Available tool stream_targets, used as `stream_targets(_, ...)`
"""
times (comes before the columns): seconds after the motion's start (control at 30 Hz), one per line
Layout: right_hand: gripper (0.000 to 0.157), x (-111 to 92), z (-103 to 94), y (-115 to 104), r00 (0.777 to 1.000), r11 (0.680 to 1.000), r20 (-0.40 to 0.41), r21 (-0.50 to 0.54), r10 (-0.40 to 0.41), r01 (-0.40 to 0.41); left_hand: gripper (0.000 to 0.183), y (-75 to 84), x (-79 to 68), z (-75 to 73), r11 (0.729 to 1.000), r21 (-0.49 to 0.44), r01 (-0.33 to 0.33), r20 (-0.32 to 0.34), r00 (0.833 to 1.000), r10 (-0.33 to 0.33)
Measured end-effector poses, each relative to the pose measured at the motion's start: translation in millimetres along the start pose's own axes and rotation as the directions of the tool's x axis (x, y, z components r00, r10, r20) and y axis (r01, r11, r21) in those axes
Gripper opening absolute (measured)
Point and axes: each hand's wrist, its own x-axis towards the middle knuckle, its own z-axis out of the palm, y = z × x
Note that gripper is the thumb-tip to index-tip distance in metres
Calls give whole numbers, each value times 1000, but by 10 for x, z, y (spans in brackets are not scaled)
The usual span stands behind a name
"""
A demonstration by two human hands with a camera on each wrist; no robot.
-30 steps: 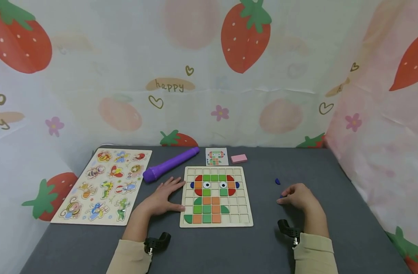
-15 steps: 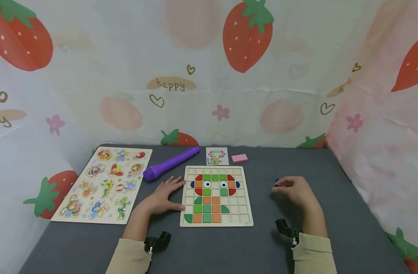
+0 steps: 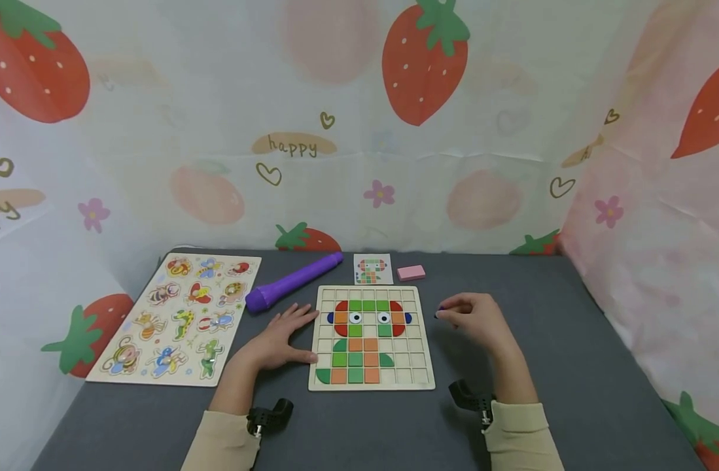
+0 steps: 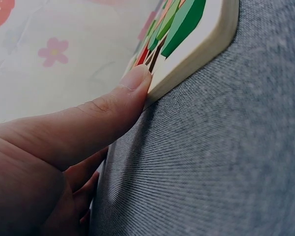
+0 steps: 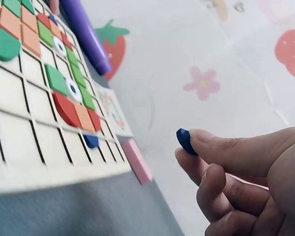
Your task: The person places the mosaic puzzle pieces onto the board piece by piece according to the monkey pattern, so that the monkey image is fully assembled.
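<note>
In the head view a wooden grid board (image 3: 412, 356) lies mid-table, bearing coloured tiles in a figure with two eye tiles. My left hand (image 3: 281, 340) lies at its left side with fingers spread. In the left wrist view the thumb (image 4: 118, 105) touches the board's edge (image 4: 187, 71). My right hand (image 3: 473, 319) is raised off the table, right of the board. Between its thumb and index finger it pinches a small dark blue half-round tile (image 5: 187, 141); whether a second one is behind it I cannot tell. A matching blue tile (image 5: 91, 141) sits on the board.
A pattern card (image 3: 373, 269) and a pink block (image 3: 411, 273) lie behind the board. A purple microphone-shaped stick (image 3: 294, 282) lies at the back left. Further left is a puzzle board (image 3: 176, 320) with cartoon animals. Strawberry-print cloth hangs behind the table.
My right hand has moved left and away from me, towards the board, with a blue tile in it. The loose blue tile has gone from the table. My left hand stays put.
</note>
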Motion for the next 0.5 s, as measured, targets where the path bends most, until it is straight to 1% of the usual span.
stream_targets(0.13, 20, 5, 118, -105, 1000, 1000, 24, 2, -17, 17, 93, -5, 4, 1, 1000, 3, 1, 3, 1000, -1)
stream_targets(0.37, 18, -23, 328, -269, 993, 997, 86, 12, -76, 75, 94, -12, 22, 8, 1000, 10, -4, 2, 1000, 4)
stream_targets(0.5, 15, -37, 474, -350, 991, 994, 89, 26, -104, 102, 94, -16, 19, 9, 1000, 12, -1, 2, 1000, 1)
